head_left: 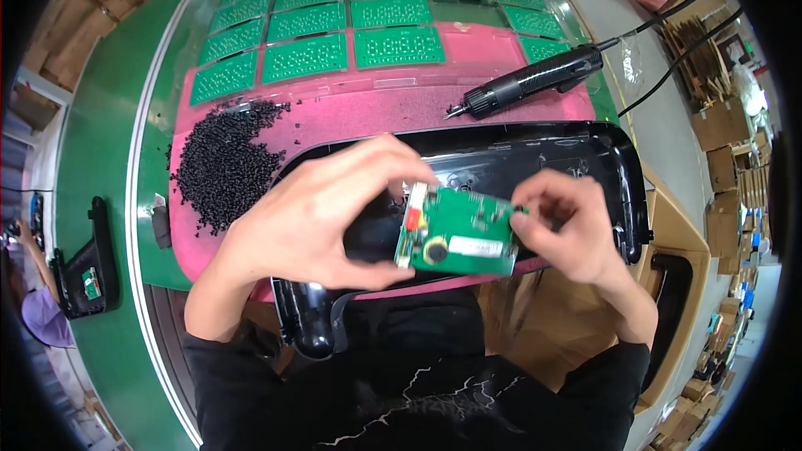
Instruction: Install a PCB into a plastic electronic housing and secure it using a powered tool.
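A small green circuit board (459, 232) with a round black part and a white label is held above a glossy black plastic housing (535, 159). My left hand (322, 213) grips the board's left edge with thumb and fingers. My right hand (564, 225) pinches its right edge. The housing lies open side up on a pink mat (393, 108), reaching from my lap to the right.
A heap of small black screws (221, 163) lies on the mat's left. A black electric screwdriver (530, 79) with its cable rests behind the housing. Rows of green circuit boards (334, 17) cover the far bench. Another black housing (83, 263) sits far left near a person.
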Demonstrator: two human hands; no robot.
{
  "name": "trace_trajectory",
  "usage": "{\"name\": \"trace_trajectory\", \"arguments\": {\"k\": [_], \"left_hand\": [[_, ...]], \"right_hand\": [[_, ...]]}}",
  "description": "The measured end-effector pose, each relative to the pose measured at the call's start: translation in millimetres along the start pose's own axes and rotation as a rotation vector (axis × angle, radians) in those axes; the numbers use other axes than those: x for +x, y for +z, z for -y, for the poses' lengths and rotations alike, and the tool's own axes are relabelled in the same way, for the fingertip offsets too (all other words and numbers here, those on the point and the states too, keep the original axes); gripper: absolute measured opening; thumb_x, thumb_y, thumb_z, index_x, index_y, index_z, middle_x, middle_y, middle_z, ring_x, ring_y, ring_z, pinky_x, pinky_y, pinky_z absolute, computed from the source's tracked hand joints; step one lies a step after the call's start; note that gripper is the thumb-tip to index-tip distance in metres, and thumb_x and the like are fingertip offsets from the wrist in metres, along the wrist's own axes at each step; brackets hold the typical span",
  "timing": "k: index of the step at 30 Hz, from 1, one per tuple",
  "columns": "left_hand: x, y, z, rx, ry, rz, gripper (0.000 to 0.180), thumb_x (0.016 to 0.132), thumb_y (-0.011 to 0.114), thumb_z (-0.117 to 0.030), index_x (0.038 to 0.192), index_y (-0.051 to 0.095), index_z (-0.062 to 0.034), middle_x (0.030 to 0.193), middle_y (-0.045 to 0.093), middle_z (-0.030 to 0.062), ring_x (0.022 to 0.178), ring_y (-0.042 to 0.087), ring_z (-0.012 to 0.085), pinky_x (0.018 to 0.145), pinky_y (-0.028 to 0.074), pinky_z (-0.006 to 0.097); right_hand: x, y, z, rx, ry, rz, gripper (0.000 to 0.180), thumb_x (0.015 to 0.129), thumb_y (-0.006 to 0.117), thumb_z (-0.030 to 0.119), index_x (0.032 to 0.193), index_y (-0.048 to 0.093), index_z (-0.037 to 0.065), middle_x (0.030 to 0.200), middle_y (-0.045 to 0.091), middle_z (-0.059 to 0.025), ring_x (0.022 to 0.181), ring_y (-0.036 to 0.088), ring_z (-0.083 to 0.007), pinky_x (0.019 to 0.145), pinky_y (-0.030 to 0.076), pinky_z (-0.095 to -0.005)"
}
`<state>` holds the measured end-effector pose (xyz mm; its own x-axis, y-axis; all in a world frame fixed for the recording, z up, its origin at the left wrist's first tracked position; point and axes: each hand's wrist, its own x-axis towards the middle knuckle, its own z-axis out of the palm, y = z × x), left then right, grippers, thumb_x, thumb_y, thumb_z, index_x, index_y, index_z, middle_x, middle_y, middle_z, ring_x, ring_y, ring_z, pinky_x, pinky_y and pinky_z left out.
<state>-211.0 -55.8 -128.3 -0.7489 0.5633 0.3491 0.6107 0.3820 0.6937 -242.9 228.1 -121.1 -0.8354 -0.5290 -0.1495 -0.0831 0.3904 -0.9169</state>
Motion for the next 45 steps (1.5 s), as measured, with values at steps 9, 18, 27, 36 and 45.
{"name": "trace_trajectory", "arguments": {"k": [9, 18, 27, 36, 45], "left_hand": [[-2.8, 6.8, 7.4, 0.095, -0.257, 0.254, 0.063, 0.056, 0.086, -0.026, 0.107, 0.055, -0.0049, 0.078, 0.062, 0.0052, 0.066, 0.062, 0.0195, 0.059, 0.049, 0.03], [0.4, 12.9, 7.6, 0.179, -0.449, 0.132, 0.057, 0.055, 0.087, -0.028, 0.098, 0.056, -0.0048, 0.07, 0.059, 0.0058, 0.061, 0.059, 0.019, 0.056, 0.047, 0.03], [-0.9, 17.9, 11.1, 0.235, -0.477, 0.091, 0.057, 0.057, 0.086, -0.026, 0.101, 0.057, -0.0049, 0.071, 0.057, 0.0058, 0.063, 0.059, 0.0243, 0.058, 0.047, 0.035], [0.6, 19.3, 11.7, 0.276, -0.484, 0.109, 0.058, 0.057, 0.086, -0.026, 0.103, 0.058, -0.0051, 0.07, 0.053, 0.0052, 0.062, 0.057, 0.0241, 0.056, 0.044, 0.036], [-0.2, 15.4, 12.0, 0.28, -0.464, 0.111, 0.059, 0.057, 0.086, -0.025, 0.104, 0.058, -0.0049, 0.07, 0.052, 0.0057, 0.063, 0.057, 0.0242, 0.056, 0.044, 0.036]], "right_hand": [[0.2, -9.2, -22.7, 0.175, 0.074, 0.221, 0.031, 0.08, 0.068, -0.002, 0.11, 0.057, -0.004, 0.08, 0.065, -0.0047, 0.067, 0.06, -0.0075, 0.061, 0.048, -0.0222], [24.1, -12.1, -41.5, -0.258, -0.396, 0.062, 0.056, 0.06, 0.084, 0.003, 0.111, 0.061, 0.002, 0.109, 0.064, -0.0121, 0.096, 0.061, -0.0246, 0.082, 0.049, -0.0329], [27.2, -5.3, -42.4, -0.325, -0.414, 0.011, 0.054, 0.059, 0.084, 0.003, 0.109, 0.062, 0.002, 0.108, 0.062, -0.0139, 0.098, 0.06, -0.0316, 0.088, 0.049, -0.0375], [28.9, -5.3, -44.3, -0.368, -0.439, 0.006, 0.052, 0.06, 0.083, 0.003, 0.108, 0.063, 0.001, 0.108, 0.062, -0.0129, 0.097, 0.058, -0.0316, 0.087, 0.049, -0.0375], [29.5, -2.5, -41.6, -0.383, -0.425, -0.002, 0.052, 0.056, 0.082, 0.002, 0.105, 0.064, -0.001, 0.111, 0.062, -0.0143, 0.097, 0.059, -0.03, 0.085, 0.048, -0.0359]]}}
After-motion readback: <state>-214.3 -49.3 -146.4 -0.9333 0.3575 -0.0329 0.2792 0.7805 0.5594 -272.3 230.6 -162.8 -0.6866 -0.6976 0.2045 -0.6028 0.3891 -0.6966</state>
